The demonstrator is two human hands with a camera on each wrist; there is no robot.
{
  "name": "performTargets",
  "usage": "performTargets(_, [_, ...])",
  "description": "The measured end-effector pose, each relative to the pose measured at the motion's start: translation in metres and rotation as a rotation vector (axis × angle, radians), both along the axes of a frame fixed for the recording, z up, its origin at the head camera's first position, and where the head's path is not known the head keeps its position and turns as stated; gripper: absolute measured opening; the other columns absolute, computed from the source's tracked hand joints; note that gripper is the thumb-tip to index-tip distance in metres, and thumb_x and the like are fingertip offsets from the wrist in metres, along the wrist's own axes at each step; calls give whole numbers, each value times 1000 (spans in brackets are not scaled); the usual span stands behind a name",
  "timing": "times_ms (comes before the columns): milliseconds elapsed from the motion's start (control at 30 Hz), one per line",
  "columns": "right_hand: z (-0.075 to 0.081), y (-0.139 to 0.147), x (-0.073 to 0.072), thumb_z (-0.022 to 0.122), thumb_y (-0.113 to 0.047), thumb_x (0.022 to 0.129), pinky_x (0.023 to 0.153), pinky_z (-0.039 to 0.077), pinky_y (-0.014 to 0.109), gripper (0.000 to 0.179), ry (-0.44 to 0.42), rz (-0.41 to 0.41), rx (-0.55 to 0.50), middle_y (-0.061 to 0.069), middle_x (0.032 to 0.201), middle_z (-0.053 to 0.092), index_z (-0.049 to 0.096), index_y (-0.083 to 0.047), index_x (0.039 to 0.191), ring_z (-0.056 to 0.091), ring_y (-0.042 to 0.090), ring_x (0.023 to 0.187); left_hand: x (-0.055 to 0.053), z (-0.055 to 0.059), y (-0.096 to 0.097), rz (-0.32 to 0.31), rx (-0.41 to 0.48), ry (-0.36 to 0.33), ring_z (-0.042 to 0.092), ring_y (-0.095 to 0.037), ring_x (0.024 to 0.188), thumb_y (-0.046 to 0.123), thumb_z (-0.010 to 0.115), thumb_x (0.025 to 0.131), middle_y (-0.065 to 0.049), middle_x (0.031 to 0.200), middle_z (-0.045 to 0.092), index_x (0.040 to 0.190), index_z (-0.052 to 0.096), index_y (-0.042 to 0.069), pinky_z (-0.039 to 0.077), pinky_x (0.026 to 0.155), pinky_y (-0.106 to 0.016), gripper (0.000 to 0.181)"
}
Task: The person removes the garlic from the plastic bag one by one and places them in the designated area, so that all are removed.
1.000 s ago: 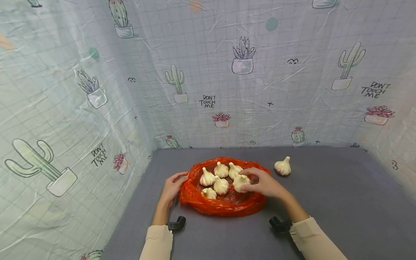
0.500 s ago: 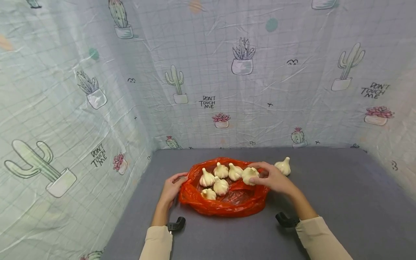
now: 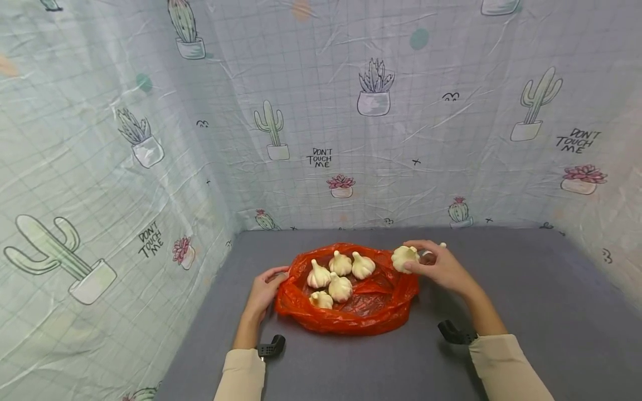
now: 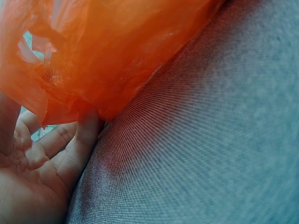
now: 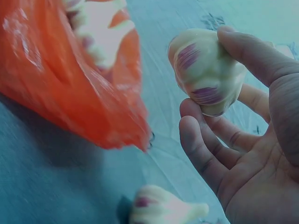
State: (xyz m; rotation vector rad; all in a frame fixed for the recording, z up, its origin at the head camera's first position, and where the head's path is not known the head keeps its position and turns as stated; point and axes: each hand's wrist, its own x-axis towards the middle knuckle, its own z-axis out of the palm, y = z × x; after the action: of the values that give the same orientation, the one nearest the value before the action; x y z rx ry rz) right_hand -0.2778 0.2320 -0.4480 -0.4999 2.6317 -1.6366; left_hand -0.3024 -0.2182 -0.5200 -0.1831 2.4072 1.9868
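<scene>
A red plastic bag (image 3: 346, 324) lies on the table with its mouth spread wide, several garlic bulbs (image 3: 340, 287) inside. My left hand (image 3: 263, 292) holds the bag's left rim; in the left wrist view its fingers (image 4: 86, 128) lie against the orange-looking plastic. Above the bag's right rim, my right hand (image 3: 446, 270) pinches one garlic bulb (image 3: 404, 259) between thumb and fingers. The right wrist view shows this bulb with purple streaks (image 5: 205, 70), apart from the bag. Another garlic bulb (image 5: 163, 207) rests on the table, mostly hidden behind the right hand in the head view.
The grey tabletop (image 3: 516, 289) stretches out on both sides of the bag. A cactus-patterned cloth (image 3: 401, 139) hangs behind the table and at its left and right sides. Black wrist mounts (image 3: 455, 332) sit on both forearms.
My right hand has lifted the garlic bulb from inside the bag and carried it right, up to the right rim. The left hand has stayed at the bag's left side.
</scene>
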Motion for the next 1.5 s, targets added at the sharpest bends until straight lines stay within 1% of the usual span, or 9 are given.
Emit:
performTargets(300, [14, 29, 7, 71, -31, 97, 71, 57, 30, 59, 4, -107, 32, 23, 137, 56, 52, -10, 148, 67, 16, 90, 0, 1, 0, 1, -5, -5, 70, -18, 96, 28, 67, 99, -10, 118, 74, 126, 72, 14, 57, 82, -30, 30])
performTargets(500, [17, 47, 11, 70, -37, 98, 77, 56, 31, 60, 8, -190, 61, 18, 151, 46, 50, -15, 150, 62, 6, 98, 0, 0, 0, 4, 0, -10, 70, -17, 96, 28, 68, 98, -10, 119, 73, 125, 72, 14, 58, 81, -31, 31])
performTargets(633, [16, 57, 13, 68, -37, 99, 76, 55, 30, 61, 30, -219, 70, 20, 154, 41, 47, -18, 152, 60, 0, 97, 0, 0, 0, -1, 4, 1, 70, -15, 93, 28, 69, 98, -11, 117, 74, 126, 72, 12, 57, 78, -28, 32])
performTargets(767, [15, 65, 15, 67, -36, 99, 74, 53, 27, 59, 44, -253, 64, 12, 150, 44, 48, -21, 152, 60, -4, 94, 0, 2, 0, -9, 13, 5, 69, -14, 91, 28, 69, 98, -10, 117, 74, 128, 70, 10, 56, 77, -27, 35])
performTargets(900, [15, 71, 16, 68, -36, 99, 73, 52, 25, 58, 48, -288, 50, 4, 143, 46, 49, -23, 152, 61, -3, 91, 1, 2, 0, -15, 23, 4, 69, -13, 91, 29, 70, 97, -10, 118, 74, 129, 70, 10, 55, 78, -27, 37])
performTargets(967, [15, 74, 16, 67, -37, 99, 72, 51, 25, 58, 43, -302, 54, 6, 144, 44, 48, -24, 153, 60, -3, 91, 1, 2, 0, -13, 23, 2, 69, -13, 91, 29, 70, 97, -10, 117, 74, 129, 70, 10, 56, 78, -27, 37])
performTargets(1200, [11, 86, 15, 65, -38, 100, 73, 53, 24, 64, 7, -332, 28, 23, 155, 34, 42, -19, 157, 59, -9, 90, 0, 0, -1, -6, 9, 4, 70, -15, 95, 28, 69, 98, -10, 118, 74, 126, 72, 12, 56, 79, -27, 33])
performTargets(1367, [7, 91, 14, 65, -43, 100, 72, 53, 22, 69, -13, -366, 19, 27, 154, 36, 39, -14, 158, 57, -13, 88, 0, 0, -1, 1, 10, -7, 70, -17, 97, 27, 68, 98, -10, 120, 74, 126, 72, 13, 57, 82, -29, 32])
performTargets(1500, [-2, 95, 12, 64, -48, 99, 71, 54, 24, 76, -33, -400, 46, 32, 152, 38, 36, -9, 158, 54, -15, 86, 0, 1, 0, -1, 8, -6, 70, -17, 97, 27, 68, 98, -10, 120, 74, 126, 72, 13, 58, 82, -30, 31])
